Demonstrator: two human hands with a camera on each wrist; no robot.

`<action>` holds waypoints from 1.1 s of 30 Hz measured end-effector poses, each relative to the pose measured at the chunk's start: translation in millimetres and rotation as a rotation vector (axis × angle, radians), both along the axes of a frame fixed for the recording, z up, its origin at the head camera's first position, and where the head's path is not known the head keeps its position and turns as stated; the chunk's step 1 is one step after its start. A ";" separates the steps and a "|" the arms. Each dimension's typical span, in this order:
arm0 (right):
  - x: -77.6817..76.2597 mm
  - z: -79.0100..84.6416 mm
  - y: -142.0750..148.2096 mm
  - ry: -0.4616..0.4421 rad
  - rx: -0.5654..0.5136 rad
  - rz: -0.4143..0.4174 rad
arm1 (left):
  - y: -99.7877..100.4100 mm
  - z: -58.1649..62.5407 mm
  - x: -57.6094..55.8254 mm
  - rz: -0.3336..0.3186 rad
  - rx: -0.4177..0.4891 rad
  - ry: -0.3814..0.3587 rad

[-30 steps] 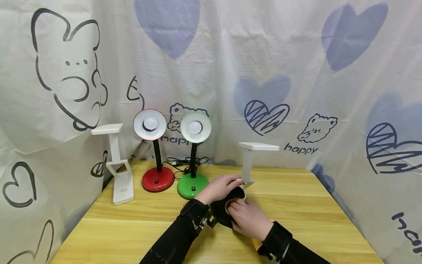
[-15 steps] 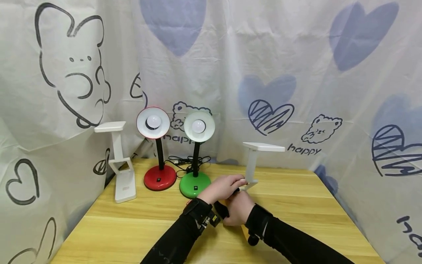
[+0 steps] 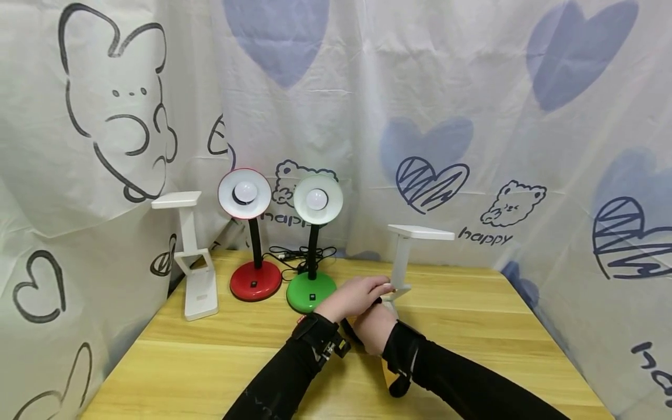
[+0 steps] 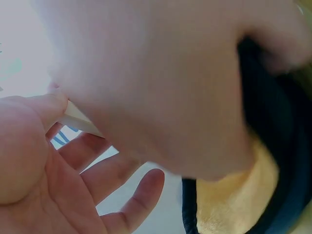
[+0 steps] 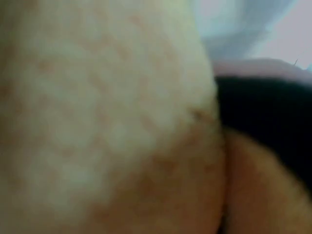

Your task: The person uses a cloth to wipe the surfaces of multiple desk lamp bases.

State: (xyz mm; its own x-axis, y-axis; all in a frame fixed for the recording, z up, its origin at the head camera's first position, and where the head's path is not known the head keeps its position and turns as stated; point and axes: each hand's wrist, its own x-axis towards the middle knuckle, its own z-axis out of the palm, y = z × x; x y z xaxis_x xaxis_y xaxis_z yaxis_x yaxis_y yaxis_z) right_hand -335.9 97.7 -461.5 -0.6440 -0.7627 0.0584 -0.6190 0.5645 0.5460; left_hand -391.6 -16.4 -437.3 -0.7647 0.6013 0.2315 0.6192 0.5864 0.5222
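Near the table's middle, both hands are crossed close together over a black piece with a yellow inner side [image 4: 229,204]. My right hand [image 3: 375,328] grips its black edge [image 4: 248,92], and a finger curls over that edge in the left wrist view. Just beyond, my left hand [image 3: 354,296] lies across the top with its fingers loosely spread; its palm side [image 4: 63,190] shows in the left wrist view. The left fingertips come close to the white desk lamp [image 3: 401,256]. Most of the black piece is hidden behind the hands, so I cannot tell its kind.
A green lamp [image 3: 311,291] stands just behind the left forearm, with a red lamp [image 3: 255,280] beside it. Another white lamp [image 3: 201,293] stands at the left edge. Black cables [image 3: 294,256] lie behind them. Printed curtains [image 3: 357,116] enclose the wooden table [image 3: 210,361].
My right hand has moved left and up against the left hand, turning into a fist that covers most of the black piece. The left hand stays nearly in place. The view shifts slightly.
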 end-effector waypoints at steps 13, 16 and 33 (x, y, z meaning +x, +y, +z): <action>58.2 7.8 3.2 0.028 0.120 0.008 | -6.7 3.1 0.4 -0.029 0.024 -0.036; 57.5 6.2 1.4 0.060 0.132 0.013 | -6.6 2.8 -0.7 -0.024 0.015 -0.025; -13.7 -8.7 -3.4 0.091 0.051 -0.041 | 2.8 0.2 0.5 -0.002 -0.013 0.075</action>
State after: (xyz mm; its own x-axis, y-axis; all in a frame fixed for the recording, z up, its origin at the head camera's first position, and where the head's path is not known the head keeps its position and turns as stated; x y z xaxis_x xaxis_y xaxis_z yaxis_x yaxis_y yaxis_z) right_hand -349.6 94.3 -470.2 -0.6687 -0.7393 0.0799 -0.5428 0.5587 0.6271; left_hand -391.1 -13.6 -437.1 -0.7442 0.6064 0.2799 0.6575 0.5917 0.4664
